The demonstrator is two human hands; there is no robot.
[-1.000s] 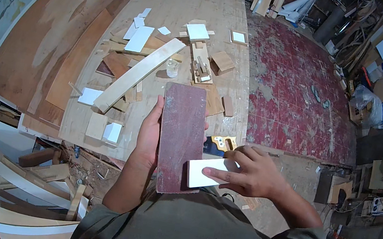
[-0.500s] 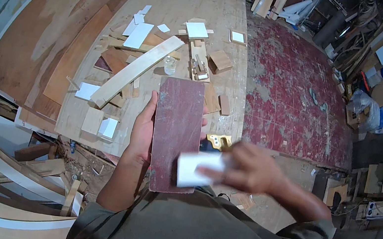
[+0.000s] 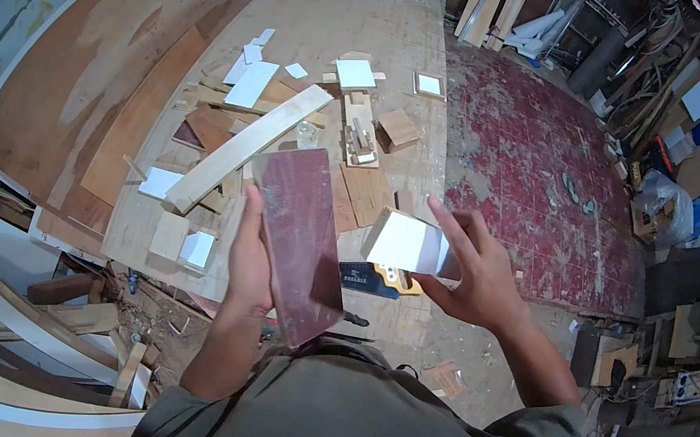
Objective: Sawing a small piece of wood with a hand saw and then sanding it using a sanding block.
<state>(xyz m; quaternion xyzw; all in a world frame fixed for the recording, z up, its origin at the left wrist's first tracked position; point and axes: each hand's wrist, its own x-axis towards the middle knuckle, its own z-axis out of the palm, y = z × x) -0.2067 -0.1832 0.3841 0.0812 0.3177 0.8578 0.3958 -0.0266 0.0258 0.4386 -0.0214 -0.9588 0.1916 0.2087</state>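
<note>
My left hand grips a dark red-brown rectangular board along its left side, thumb up along the edge. The board is tilted, its top leaning left, and its broad face shows pale scuffs. To the right of it, apart from the board, my right hand holds a white-faced block by its right end, between thumb and fingers, with the index finger stretched out. Below the block lies a handsaw with a yellow handle and dark blade, partly covered by the block and hand.
On the wooden worktable lie a long pale plank, several white-faced offcuts, a wooden hand plane, a clear jar and a wooden block. Scrap wood is piled at lower left. Red worn floor stretches right.
The white block has come off the board's lower face and moved up and right in my right hand. The board has tilted, its top swinging left.
</note>
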